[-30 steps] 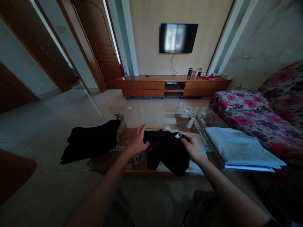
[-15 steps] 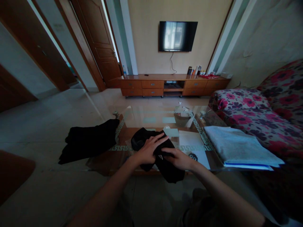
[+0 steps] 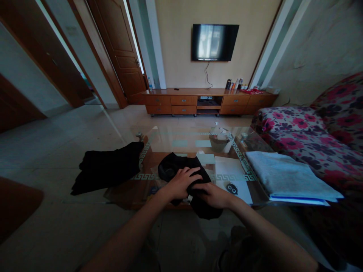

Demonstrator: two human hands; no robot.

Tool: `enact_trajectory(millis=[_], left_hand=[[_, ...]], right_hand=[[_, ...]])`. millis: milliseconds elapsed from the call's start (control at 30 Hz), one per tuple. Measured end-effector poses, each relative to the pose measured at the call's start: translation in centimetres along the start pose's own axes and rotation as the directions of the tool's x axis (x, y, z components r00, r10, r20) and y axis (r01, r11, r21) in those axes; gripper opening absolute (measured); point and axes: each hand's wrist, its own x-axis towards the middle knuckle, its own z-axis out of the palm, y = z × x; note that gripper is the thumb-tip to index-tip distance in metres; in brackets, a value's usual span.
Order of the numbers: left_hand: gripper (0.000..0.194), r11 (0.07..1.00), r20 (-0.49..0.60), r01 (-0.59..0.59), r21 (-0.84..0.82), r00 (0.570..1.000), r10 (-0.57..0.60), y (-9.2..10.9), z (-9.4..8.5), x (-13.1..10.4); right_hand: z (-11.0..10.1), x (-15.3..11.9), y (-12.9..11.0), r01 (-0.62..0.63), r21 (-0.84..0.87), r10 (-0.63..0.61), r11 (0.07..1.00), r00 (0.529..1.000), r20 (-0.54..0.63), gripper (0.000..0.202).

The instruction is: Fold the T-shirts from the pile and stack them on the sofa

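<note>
A bunched black garment (image 3: 208,211) lies on the glass coffee table (image 3: 187,133) in front of me, one end hanging past the near edge. Its exact kind cannot be made out; a small white tag shows between my hands. My left hand (image 3: 183,184) rests on top of the cloth with its fingers apart and slightly bent. Close beside it, my right hand (image 3: 212,194) has its fingers closed on the fabric, the fingertips partly hidden. Another black garment (image 3: 110,164), laid flat, sits at the table's left side.
Folded light blue cloth (image 3: 289,175) lies at the table's right end. Under the glass are a white sheet and a round black item with two circles (image 3: 231,188). A flowered sofa (image 3: 300,128) stands right. Beyond are a low wooden cabinet (image 3: 183,101) and a wall television (image 3: 214,42).
My left hand's fingers have drawn back toward me and bent more. The right hand has shifted slightly, and more of the white tag shows. The view has moved a little.
</note>
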Motion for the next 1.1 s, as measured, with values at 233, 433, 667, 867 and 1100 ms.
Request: enact_trajectory(millis=[233, 433, 667, 867, 1100], left_hand=[[0.088, 1.0, 0.015, 0.01, -0.01, 1.0, -0.01, 0.05, 0.22, 0.0], [0.089, 1.0, 0.013, 0.007, -0.003, 1.0, -0.007, 0.18, 0.01, -0.08], [0.091, 1.0, 0.013, 0.017, 0.011, 1.0, -0.017, 0.1, 0.11, -0.11], [0.091, 1.0, 0.003, 0.007, 0.004, 1.0, -0.007, 0.04, 0.24, -0.15], [0.091, 1.0, 0.005, 0.013, 0.011, 1.0, -0.014, 0.08, 0.28, -0.2]], right_hand=[[0.19, -0.22, 0.13, -0.024, -0.008, 0.024, 1.0, 1.0, -0.007, 0.048], [0.37, -0.18, 0.5, -0.042, -0.035, 0.042, 0.999, 0.999, 0.002, 0.048], [0.45, -0.15, 0.45, -0.043, -0.041, 0.043, 0.998, 0.999, 0.002, 0.045], [0.6, -0.15, 0.67, -0.04, -0.035, 0.04, 0.999, 0.999, -0.003, 0.044], [0.52, -0.19, 0.45, -0.036, -0.036, 0.036, 0.999, 0.999, -0.007, 0.048]])
